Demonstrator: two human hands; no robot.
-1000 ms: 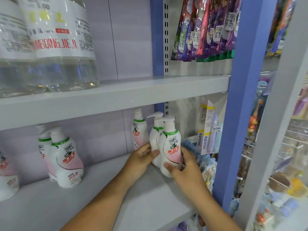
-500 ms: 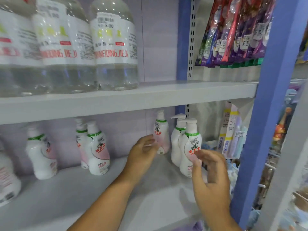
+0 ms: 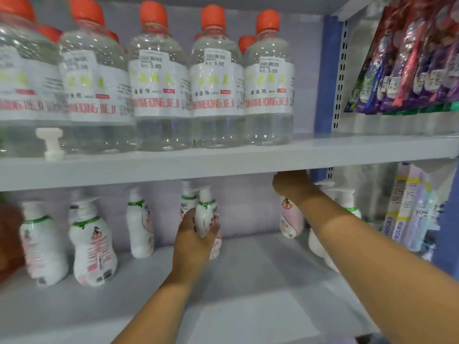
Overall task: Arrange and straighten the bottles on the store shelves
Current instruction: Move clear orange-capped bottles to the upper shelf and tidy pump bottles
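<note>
White pump bottles with pink labels and green collars stand on the lower shelf (image 3: 248,306). My left hand (image 3: 191,242) grips the front bottle (image 3: 207,217) of a pair at the middle of the shelf. My right hand (image 3: 293,187) reaches to the back, just under the upper shelf, and closes over the top of another pump bottle (image 3: 290,222); its pump head is hidden. More pump bottles stand at the left (image 3: 92,247) and behind my right forearm (image 3: 347,202).
Large clear bottles with orange caps (image 3: 216,78) line the upper shelf (image 3: 223,165), with a loose white pump part (image 3: 51,142) beside them. Hanging packets (image 3: 409,58) and boxed goods (image 3: 402,207) fill the bay to the right of a blue upright (image 3: 325,70).
My left hand moved left from the back bottle and took hold of the middle pair's front bottle. My right hand left the front right bottle and reached the back one.
</note>
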